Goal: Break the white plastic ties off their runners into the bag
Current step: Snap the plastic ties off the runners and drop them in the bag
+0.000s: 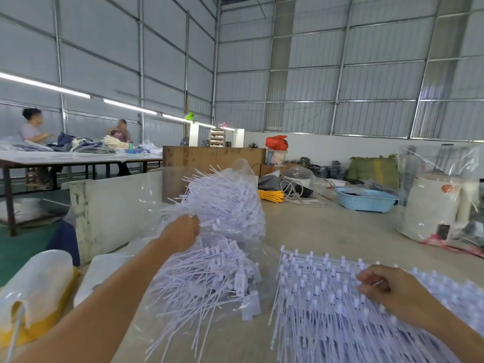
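Hundreds of loose white ties fill the clear bag on the surface. Left hand grips the bag's edge, fingers hidden behind plastic. Right hand pinches one tie on the runners just beside the bag; runner stack cut off at bottom edge.

Bag of loose ties lies left of the runners.

Thin white plastic ties lie matt in a clear, glossy film bag — the far walls are ribbed grey metal sheet.
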`<state>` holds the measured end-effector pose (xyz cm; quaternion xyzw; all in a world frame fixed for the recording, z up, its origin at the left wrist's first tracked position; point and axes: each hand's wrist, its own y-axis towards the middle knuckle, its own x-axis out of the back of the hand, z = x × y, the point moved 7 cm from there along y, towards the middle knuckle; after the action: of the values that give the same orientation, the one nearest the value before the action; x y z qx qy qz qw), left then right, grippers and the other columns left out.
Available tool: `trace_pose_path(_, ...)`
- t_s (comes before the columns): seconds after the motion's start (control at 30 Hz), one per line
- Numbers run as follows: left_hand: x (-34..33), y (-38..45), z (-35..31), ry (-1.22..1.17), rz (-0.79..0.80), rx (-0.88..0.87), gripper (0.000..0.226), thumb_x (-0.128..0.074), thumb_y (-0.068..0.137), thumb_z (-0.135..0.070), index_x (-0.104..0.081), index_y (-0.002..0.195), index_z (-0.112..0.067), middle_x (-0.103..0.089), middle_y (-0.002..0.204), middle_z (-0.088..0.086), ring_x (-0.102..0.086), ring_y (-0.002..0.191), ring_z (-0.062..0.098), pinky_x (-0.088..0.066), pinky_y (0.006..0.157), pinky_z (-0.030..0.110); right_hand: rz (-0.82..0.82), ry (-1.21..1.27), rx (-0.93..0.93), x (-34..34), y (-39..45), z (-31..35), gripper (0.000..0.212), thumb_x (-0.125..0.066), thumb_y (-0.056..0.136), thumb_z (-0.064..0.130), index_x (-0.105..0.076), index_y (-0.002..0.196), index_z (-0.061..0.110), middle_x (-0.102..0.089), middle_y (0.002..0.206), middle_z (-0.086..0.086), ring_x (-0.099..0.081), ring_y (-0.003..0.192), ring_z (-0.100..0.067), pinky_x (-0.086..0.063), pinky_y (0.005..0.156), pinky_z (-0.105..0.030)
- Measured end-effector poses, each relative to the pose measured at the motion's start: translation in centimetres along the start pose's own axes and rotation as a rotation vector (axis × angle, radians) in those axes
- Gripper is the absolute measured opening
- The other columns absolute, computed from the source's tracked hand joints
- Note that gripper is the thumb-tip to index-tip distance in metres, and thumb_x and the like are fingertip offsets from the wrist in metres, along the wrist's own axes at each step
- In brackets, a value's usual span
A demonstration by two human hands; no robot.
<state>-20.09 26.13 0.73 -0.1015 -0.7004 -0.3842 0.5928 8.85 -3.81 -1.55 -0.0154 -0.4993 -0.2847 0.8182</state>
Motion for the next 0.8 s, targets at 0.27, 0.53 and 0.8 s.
trace_pose_path(0.27, -1.9, -0.2, -0.6, 0.231, 0.118, -0.1, 0.024, -0.044, 0.094, -0.015, -0.064, 0.107, -0.013, -0.046, 0.124, 0.002, -0.048, 0.118, 0.016, -0.046, 0.082, 0.031, 0.002, 0.09, -0.002, -0.1, -0.1, -0.9, 0.013, -0.069, 0.083, 0.011, -0.064, 0.081, 0.023, -0.07, 0.081, 0.003, -0.066, 0.071, -0.007, -0.046, 0.058, -0.007)
trace_pose_path(0.53, -1.0, -0.4, -2.1, 0.531, 0.355, -0.025, 0.035, -0.037, 0.099, -0.008, -0.052, 0.13, -0.012, -0.044, 0.138, 0.006, -0.046, 0.128, 0.021, -0.043, 0.101, 0.033, -0.043, 0.088, 0.02, 2.7, -1.0, -1.5, 0.009, -0.068, 0.084, 0.012, -0.067, 0.085, 0.02, -0.068, 0.087, 0.001, -0.065, 0.077, -0.016, -0.05, 0.07, -0.023)
trace_pose_path(0.8, 4.4, -1.7, -18.3, 0.325, 0.248, -0.187, 0.026, -0.043, 0.095, -0.013, -0.057, 0.116, -0.018, -0.057, 0.12, 0.0, -0.057, 0.113, 0.021, -0.044, 0.077, 0.03, -0.299, -0.028, -0.109, 8.9, -1.8, -6.1, 0.008, -0.068, 0.084, 0.016, -0.067, 0.09, 0.011, -0.063, 0.084, 0.002, -0.055, 0.072, -0.008, -0.037, 0.059, -0.009)
